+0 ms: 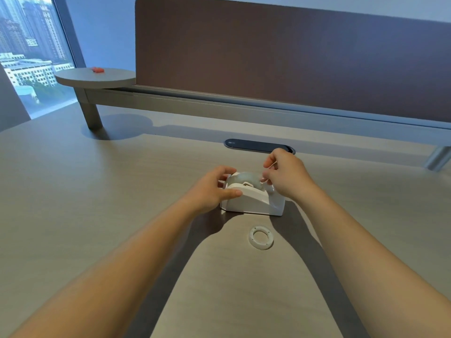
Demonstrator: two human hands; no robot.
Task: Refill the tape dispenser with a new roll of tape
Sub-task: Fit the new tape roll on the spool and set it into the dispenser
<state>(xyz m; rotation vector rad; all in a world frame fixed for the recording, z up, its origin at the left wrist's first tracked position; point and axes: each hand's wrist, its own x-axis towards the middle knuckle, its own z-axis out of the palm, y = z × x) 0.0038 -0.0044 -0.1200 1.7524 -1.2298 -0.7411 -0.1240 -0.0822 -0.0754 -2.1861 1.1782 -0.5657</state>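
Note:
A white tape dispenser (253,202) stands on the desk (97,191) in the middle of the head view. A clear tape roll (246,178) sits in its cradle. My left hand (212,189) grips the dispenser's left end, thumb along the near side. Over the dispenser's right end, my right hand (285,175) pinches the thin loose end of the tape between thumb and fingers. A bare white ring, a tape core (261,237), lies flat on the desk just in front of the dispenser.
A dark oval cable port (246,144) is set in the desk behind the dispenser. A brown partition (292,57) closes the back. At the far left, a round raised shelf (95,78) carries a small red object (97,69). A window is at the left.

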